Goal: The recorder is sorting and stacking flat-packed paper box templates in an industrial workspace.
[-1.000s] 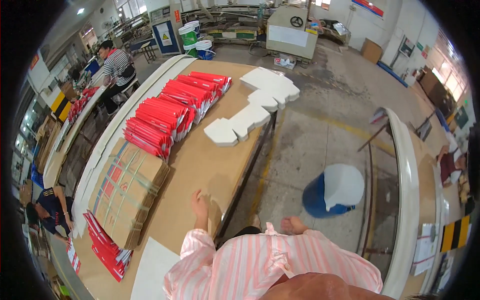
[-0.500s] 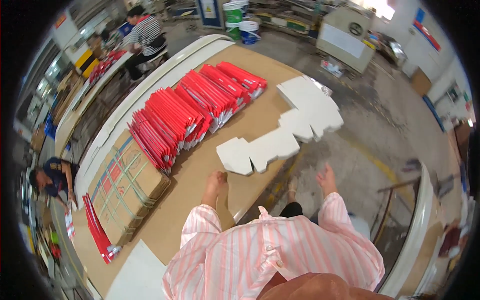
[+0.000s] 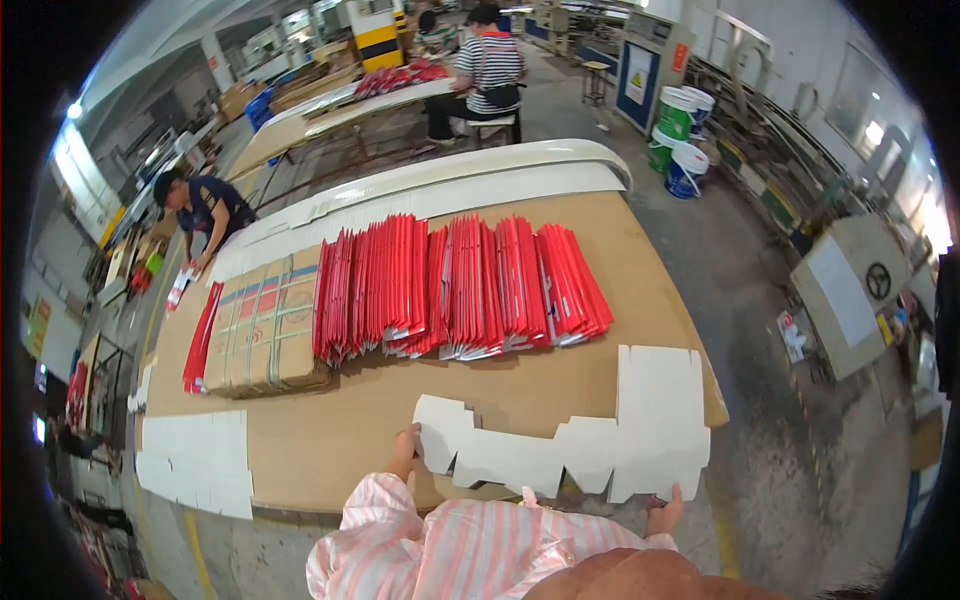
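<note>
A flat white die-cut cardboard blank (image 3: 590,445) with notched edges lies along the near side of the brown-topped table. My left hand (image 3: 403,452) has its fingers closed at the blank's left end. At its lower right edge, my right hand (image 3: 665,510) pinches the border, fingertips overlapping the white board. Beyond the blank, a long row of red folded card pieces (image 3: 390,285) leans upright, packed tightly together.
Left of the red row sits a strapped cardboard bundle (image 3: 262,330), with more red pieces (image 3: 203,340) beside it. Another white sheet (image 3: 196,462) lies at the near left. One co-worker (image 3: 205,215) bends at the far left; another person (image 3: 488,75) sits beyond the table.
The view has swung left. My right hand, earlier held out over the floor with fingers apart, now meets the blank's edge. My left hand has reached the blank's left end.
</note>
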`<state>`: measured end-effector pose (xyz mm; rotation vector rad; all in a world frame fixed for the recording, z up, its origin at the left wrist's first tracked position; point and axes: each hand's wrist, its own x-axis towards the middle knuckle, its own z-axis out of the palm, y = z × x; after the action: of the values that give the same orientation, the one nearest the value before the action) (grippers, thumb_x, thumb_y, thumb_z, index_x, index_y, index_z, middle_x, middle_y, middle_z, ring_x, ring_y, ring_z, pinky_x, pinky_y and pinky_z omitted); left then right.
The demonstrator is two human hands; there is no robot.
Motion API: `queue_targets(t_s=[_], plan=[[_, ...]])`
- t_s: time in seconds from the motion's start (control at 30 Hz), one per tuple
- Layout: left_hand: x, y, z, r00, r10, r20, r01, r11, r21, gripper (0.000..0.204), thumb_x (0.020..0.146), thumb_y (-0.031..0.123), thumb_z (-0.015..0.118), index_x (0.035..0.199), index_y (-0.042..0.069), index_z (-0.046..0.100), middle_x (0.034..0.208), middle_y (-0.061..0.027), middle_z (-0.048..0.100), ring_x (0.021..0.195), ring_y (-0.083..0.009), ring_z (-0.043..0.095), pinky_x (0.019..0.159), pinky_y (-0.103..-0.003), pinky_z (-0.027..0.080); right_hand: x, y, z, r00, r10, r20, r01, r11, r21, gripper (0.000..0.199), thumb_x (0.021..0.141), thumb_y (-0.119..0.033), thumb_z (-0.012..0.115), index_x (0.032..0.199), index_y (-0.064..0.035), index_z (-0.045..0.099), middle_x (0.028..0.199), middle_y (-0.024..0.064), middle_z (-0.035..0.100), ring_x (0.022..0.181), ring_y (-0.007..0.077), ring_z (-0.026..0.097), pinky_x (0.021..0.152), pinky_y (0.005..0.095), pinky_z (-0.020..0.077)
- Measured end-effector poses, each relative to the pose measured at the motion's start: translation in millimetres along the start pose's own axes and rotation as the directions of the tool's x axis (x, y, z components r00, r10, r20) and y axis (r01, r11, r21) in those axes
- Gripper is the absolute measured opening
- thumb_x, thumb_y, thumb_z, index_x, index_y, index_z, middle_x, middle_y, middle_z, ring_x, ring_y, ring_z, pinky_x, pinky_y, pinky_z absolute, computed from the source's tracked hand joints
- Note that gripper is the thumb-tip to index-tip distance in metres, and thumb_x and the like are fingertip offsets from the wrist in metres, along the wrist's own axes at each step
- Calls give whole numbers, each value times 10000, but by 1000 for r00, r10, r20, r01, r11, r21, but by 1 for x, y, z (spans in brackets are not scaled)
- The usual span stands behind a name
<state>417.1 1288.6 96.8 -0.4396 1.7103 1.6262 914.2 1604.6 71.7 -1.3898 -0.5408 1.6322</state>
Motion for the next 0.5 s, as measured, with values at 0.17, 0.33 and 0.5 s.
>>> queue_targets(t_s=[0.17,0.33,0.5], plan=[[10,-19,47,998,-5,-68,5,1000,-4,353,791,310,581,889,-29,580,704,-76,561,566,-223,549,508,-360,454,58,-57,39,996,-31,-80,33,999,23,315,801,-313,622,1015,-105,521,854,39,559,661,162,518,587,335,435],[4,-2,124,984,155,-93,-114,932,345,440,802,376,549,932,-41,603,811,-120,612,658,-224,574,607,-341,457,116,-99,66,994,-81,-79,79,997,-17,391,789,-314,655,1055,-77,493,891,54,549,683,178,518,632,357,445],[-4,3,146,973,208,-100,-174,945,276,490,823,387,508,1026,-51,593,926,-170,629,869,-250,590,788,-336,442,157,-108,65,959,-185,-213,99,928,-360,494,794,-351,640,1120,-21,471,1011,102,565,782,258,562,702,399,456]])
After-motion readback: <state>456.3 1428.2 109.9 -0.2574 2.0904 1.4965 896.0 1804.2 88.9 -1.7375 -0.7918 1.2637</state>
